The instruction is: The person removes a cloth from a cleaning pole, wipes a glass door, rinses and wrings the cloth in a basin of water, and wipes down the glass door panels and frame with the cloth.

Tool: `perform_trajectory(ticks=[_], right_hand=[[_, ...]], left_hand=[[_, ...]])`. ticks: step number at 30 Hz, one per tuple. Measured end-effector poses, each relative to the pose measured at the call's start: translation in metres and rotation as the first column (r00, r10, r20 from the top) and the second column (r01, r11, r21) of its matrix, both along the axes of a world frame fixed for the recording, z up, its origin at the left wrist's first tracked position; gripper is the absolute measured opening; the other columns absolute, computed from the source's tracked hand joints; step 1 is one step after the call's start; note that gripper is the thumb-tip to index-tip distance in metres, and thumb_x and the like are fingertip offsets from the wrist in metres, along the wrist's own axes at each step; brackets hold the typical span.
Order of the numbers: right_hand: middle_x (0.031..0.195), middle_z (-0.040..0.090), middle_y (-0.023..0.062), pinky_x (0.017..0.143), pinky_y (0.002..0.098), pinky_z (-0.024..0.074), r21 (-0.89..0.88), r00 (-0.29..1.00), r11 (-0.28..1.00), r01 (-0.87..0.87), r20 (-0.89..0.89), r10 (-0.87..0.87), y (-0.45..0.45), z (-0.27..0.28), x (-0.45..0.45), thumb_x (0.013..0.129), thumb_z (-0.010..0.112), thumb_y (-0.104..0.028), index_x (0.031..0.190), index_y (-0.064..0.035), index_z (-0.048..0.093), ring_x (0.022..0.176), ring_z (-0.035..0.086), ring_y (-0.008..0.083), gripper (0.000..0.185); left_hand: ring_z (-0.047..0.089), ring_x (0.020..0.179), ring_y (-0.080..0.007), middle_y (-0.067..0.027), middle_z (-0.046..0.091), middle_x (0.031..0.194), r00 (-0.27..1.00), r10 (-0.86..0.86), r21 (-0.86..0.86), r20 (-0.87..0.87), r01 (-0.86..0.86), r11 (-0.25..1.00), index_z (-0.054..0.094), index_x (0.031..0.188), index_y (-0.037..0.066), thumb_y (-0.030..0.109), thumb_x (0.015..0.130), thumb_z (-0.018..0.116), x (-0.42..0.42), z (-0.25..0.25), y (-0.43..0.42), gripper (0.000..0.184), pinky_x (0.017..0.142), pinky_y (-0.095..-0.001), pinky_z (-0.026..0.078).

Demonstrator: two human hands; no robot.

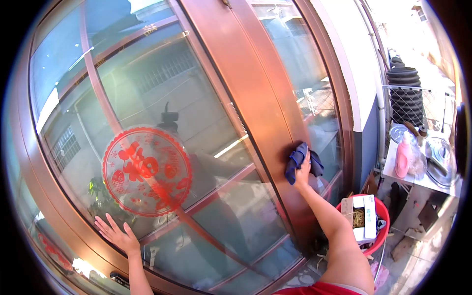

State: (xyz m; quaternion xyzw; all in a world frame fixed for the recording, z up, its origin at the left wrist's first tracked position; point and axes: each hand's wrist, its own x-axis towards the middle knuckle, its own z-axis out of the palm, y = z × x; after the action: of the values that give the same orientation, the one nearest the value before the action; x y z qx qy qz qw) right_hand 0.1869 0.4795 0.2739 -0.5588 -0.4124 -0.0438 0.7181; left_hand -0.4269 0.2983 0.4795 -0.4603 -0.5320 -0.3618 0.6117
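Note:
A dark blue cloth [297, 162] is bunched under my right hand [304, 172], pressed against the copper-coloured door frame [263, 73] beside a narrow glass panel. My left hand [118, 237] is spread, fingers apart, at the lower left of the large glass pane [162, 83], by the frame's edge; whether the palm touches the glass I cannot tell. Between my hands, a round red paper-cut decoration [147, 171] sticks to the glass. A dark door handle [119, 279] shows just below my left wrist.
On the right, a red tub [383, 216] holds a white box [363, 209] and other items. Behind it, a white table [397, 173] carries a pink bottle [403, 156] and metal lids. Stacked black pots [406, 96] stand farther back near wire mesh.

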Motion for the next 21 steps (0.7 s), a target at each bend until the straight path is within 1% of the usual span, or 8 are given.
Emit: perform_trajectory(ticks=[2, 4, 8, 10, 13, 14, 15, 21], right_hand=[[0.159, 0.023, 0.0192, 0.114, 0.0491, 0.0250, 0.023, 0.992, 0.992, 0.122, -0.042, -0.121, 0.023, 0.017, -0.004, 0.077, 0.070, -0.018, 0.154, -0.0010, 0.015, 0.145, 0.022, 0.0417, 0.096], [0.154, 0.030, 0.0235, 0.115, 0.0402, 0.0280, 0.240, 0.896, 0.918, 0.316, 0.243, -0.372, 0.048, 0.053, 0.013, 0.072, 0.075, -0.018, 0.140, 0.0096, 0.038, 0.140, 0.031, 0.0427, 0.082], [0.160, 0.018, 0.0172, 0.110, 0.0603, 0.0248, 0.258, 0.913, 0.958, 0.127, 0.346, -0.214, 0.014, 0.182, 0.013, 0.079, 0.074, -0.035, 0.145, -0.0070, 0.038, 0.145, 0.020, 0.0400, 0.080], [0.161, 0.015, 0.0138, 0.110, 0.0637, 0.0207, 0.248, 0.895, 0.956, 0.157, 0.373, -0.243, 0.024, 0.191, 0.023, 0.085, 0.065, -0.048, 0.147, -0.0081, 0.037, 0.147, 0.014, 0.0378, 0.079], [0.161, 0.011, 0.0197, 0.112, 0.0608, 0.0211, 0.166, 0.893, 0.977, 0.132, 0.409, -0.190, 0.032, 0.162, 0.024, 0.087, 0.062, -0.054, 0.148, -0.0019, 0.033, 0.146, 0.014, 0.0425, 0.086], [0.161, 0.008, 0.0178, 0.111, 0.0661, 0.0201, 0.219, 0.896, 0.968, 0.124, 0.395, -0.205, 0.031, 0.148, 0.018, 0.085, 0.068, -0.033, 0.150, -0.0112, 0.033, 0.146, 0.011, 0.0458, 0.076], [0.161, 0.006, 0.0177, 0.110, 0.0665, 0.0201, 0.215, 0.887, 0.970, 0.111, 0.419, -0.194, 0.019, 0.122, 0.007, 0.084, 0.069, -0.030, 0.149, -0.0020, 0.029, 0.147, 0.008, 0.0428, 0.081], [0.160, -0.003, 0.0249, 0.112, 0.0617, 0.0220, -0.136, 0.902, 0.987, -0.087, 0.409, 0.136, -0.043, -0.047, -0.043, 0.076, 0.067, -0.017, 0.150, 0.0010, 0.023, 0.146, 0.005, 0.0493, 0.088]], left_hand=[[0.020, 0.147, -0.0398, -0.0189, 0.021, 0.160, 1.000, -0.004, 0.010, -0.014, 0.004, 1.000, 0.034, 0.151, 0.010, 0.048, 0.100, 0.036, -0.002, 0.000, 0.003, 0.064, 0.117, -0.0537, 0.017], [0.021, 0.146, -0.0399, -0.0188, 0.022, 0.160, 0.999, -0.015, 0.029, -0.032, 0.016, 0.999, 0.036, 0.151, 0.010, 0.050, 0.100, 0.036, -0.002, 0.001, 0.004, 0.064, 0.117, -0.0532, 0.017], [0.022, 0.146, -0.0385, -0.0179, 0.023, 0.159, 0.998, -0.021, 0.038, -0.065, 0.023, 0.999, 0.037, 0.151, 0.011, 0.050, 0.101, 0.036, -0.011, 0.000, 0.013, 0.063, 0.117, -0.0530, 0.018], [0.023, 0.146, -0.0382, -0.0182, 0.023, 0.159, 0.998, -0.037, 0.030, -0.060, 0.039, 0.999, 0.036, 0.151, 0.012, 0.049, 0.101, 0.037, -0.014, -0.002, 0.013, 0.063, 0.116, -0.0535, 0.021], [0.025, 0.145, -0.0397, -0.0213, 0.025, 0.157, 0.997, -0.042, 0.014, -0.071, 0.043, 0.999, 0.037, 0.151, 0.012, 0.048, 0.101, 0.039, -0.017, -0.004, 0.016, 0.062, 0.114, -0.0545, 0.024], [0.027, 0.143, -0.0411, -0.0234, 0.027, 0.156, 0.996, -0.038, 0.019, -0.084, 0.039, 0.999, 0.038, 0.150, 0.012, 0.048, 0.101, 0.041, -0.021, -0.005, 0.020, 0.061, 0.113, -0.0550, 0.025], [0.028, 0.142, -0.0425, -0.0255, 0.028, 0.155, 0.995, -0.031, 0.017, -0.097, 0.032, 0.999, 0.039, 0.150, 0.012, 0.048, 0.101, 0.042, -0.024, -0.005, 0.021, 0.060, 0.113, -0.0556, 0.026], [0.042, 0.125, -0.0529, -0.0382, 0.042, 0.136, 0.951, -0.021, 0.093, -0.310, 0.053, 0.994, 0.054, 0.134, 0.001, 0.052, 0.095, 0.049, -0.062, 0.007, 0.034, 0.064, 0.097, -0.0621, 0.037]])
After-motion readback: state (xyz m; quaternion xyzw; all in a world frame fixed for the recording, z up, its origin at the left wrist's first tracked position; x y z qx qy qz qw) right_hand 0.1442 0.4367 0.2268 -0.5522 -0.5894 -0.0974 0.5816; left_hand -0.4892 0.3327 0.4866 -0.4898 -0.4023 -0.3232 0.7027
